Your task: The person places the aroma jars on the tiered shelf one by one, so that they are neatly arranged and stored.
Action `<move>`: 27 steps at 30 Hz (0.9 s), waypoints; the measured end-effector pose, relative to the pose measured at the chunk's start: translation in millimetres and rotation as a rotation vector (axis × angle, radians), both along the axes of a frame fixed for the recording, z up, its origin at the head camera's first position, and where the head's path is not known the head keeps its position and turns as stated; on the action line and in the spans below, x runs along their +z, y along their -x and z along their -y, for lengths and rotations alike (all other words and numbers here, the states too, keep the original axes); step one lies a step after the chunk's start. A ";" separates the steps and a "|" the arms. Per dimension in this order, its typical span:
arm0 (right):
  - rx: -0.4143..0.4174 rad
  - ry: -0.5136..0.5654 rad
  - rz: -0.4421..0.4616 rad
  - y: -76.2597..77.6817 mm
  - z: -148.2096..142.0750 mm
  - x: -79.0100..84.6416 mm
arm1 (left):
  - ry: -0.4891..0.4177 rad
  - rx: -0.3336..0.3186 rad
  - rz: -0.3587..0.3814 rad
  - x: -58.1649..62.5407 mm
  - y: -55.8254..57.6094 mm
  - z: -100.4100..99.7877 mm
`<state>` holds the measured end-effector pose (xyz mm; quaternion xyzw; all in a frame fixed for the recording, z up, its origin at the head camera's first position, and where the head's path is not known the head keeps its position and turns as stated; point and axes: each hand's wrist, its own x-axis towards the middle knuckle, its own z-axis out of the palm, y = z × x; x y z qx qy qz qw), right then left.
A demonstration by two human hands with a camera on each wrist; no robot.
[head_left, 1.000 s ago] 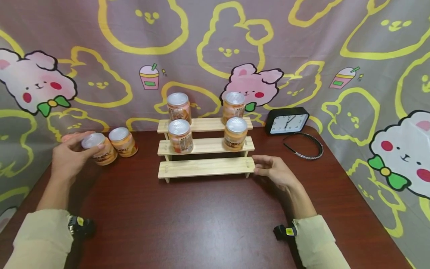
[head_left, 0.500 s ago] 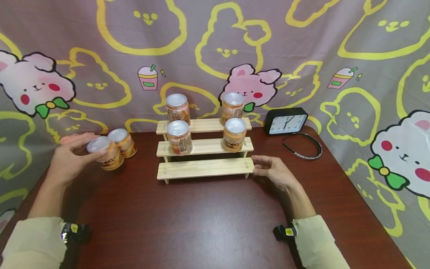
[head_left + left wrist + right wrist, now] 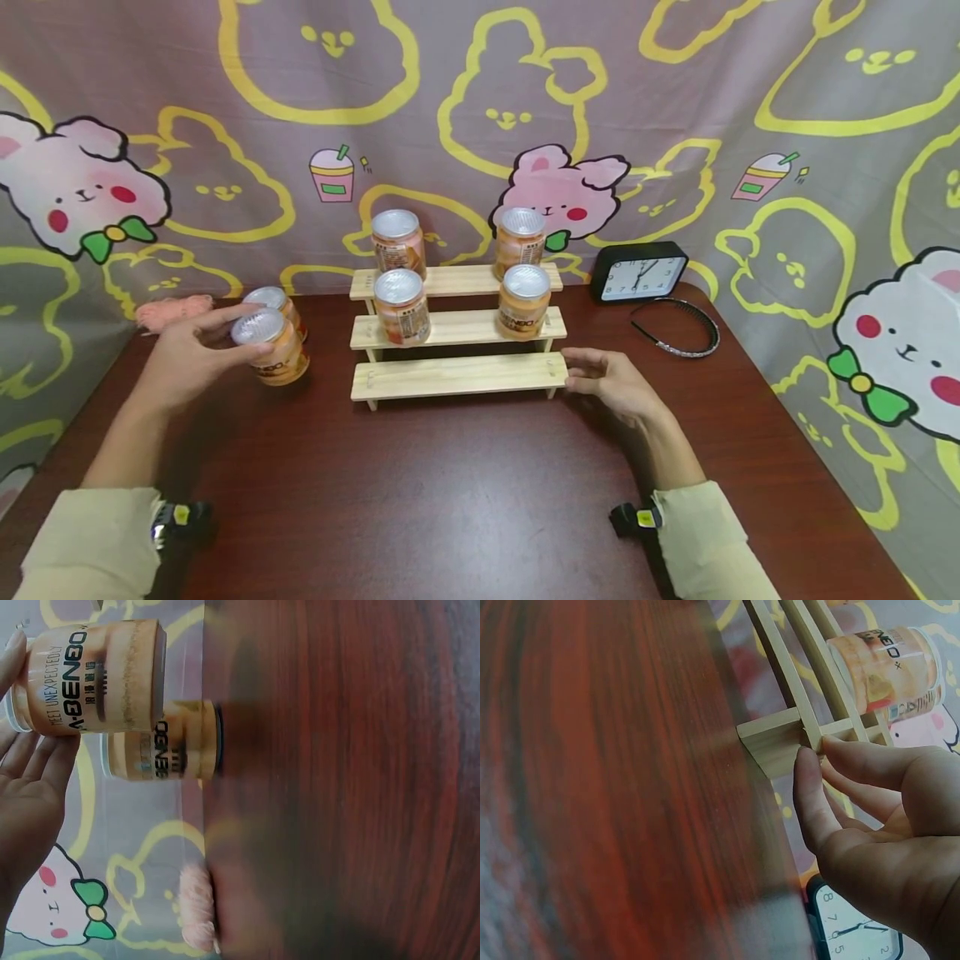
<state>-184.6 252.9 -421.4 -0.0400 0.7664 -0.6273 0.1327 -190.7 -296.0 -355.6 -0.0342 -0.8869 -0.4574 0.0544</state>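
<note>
My left hand (image 3: pixel 180 360) grips an orange can (image 3: pixel 279 357) with a silver lid near its top, and in the left wrist view that can (image 3: pixel 97 675) hangs above the tabletop, slightly tilted. A second can (image 3: pixel 272 297) of the same kind stands just behind it on the table, partly hidden. At the right end of a three-step wooden display rack (image 3: pixel 457 377), my right hand (image 3: pixel 617 385) pinches the tip of the lowest board. Two cans stand on the middle step, a left one (image 3: pixel 402 312) and a right one (image 3: pixel 523 307). The top step bears two more.
A pink fuzzy bundle (image 3: pixel 172 312) lies at the back left. To the right of the rack are a black-framed clock (image 3: pixel 640 273) and a dark headband (image 3: pixel 693 329). A patterned curtain (image 3: pixel 420 142) hangs behind the brown table (image 3: pixel 435 492).
My left hand has lifted the can and carried it right, now in front of the second can, uncovering the pink bundle. My right hand stays at the rack's end.
</note>
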 end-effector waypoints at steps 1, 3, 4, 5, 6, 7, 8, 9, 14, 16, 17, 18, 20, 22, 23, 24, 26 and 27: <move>0.000 -0.001 0.001 -0.1 0.0 0.0 | 0.004 -0.008 -0.001 0.6 -0.7 -1.4; 0.000 -0.002 0.001 -0.3 0.1 0.1 | 0.011 -0.020 -0.011 2.0 -2.1 -4.1; 0.001 -0.002 0.001 -0.3 0.0 0.1 | 0.014 -0.023 -0.013 2.7 -3.0 -5.4; 0.000 -0.004 -0.001 -0.5 -0.1 0.0 | 0.014 -0.024 -0.015 3.4 -3.9 -6.8; 0.000 -0.005 -0.002 -0.5 -0.2 0.0 | 0.014 -0.024 -0.019 4.2 -5.0 -8.3; 0.000 -0.004 -0.003 -0.6 -0.2 0.0 | 0.010 -0.023 -0.025 4.6 -5.8 -9.8; 0.000 -0.005 -0.005 -0.5 -0.2 0.0 | 0.000 -0.026 -0.032 4.9 -6.5 -11.5; 0.000 -0.007 -0.006 -0.6 -0.3 -0.1 | -0.005 -0.027 -0.039 5.2 -7.3 -13.1; -0.004 -0.019 -0.013 -0.2 0.1 0.1 | -0.056 -0.044 -0.070 5.8 -10.0 -21.3; -0.006 -0.023 -0.014 -0.1 0.3 0.2 | -0.070 -0.053 -0.076 6.2 -11.3 -24.6; -0.008 -0.025 -0.012 -0.1 0.5 0.3 | -0.079 -0.061 -0.078 6.6 -12.0 -26.7; -0.008 -0.025 -0.011 -0.1 0.5 0.5 | -0.083 -0.066 -0.082 6.7 -12.5 -28.6; -0.009 -0.025 -0.008 0.0 0.8 0.7 | -0.078 -0.073 -0.090 7.2 -13.4 -32.3; -0.009 -0.025 -0.004 0.1 1.0 1.0 | -0.077 -0.080 -0.098 8.2 -13.7 -36.1; -0.010 -0.025 -0.002 0.1 1.1 1.1 | -0.071 -0.083 -0.105 8.6 -13.6 -37.7; -0.010 -0.026 -0.001 0.2 1.2 1.2 | -0.066 -0.083 -0.108 8.9 -13.4 -39.4; -0.011 -0.028 0.001 0.1 1.3 1.6 | -0.076 -0.098 -0.110 9.6 -13.1 -42.8; -0.010 -0.029 0.002 0.2 1.4 1.8 | -0.084 -0.100 -0.111 9.6 -13.0 -44.4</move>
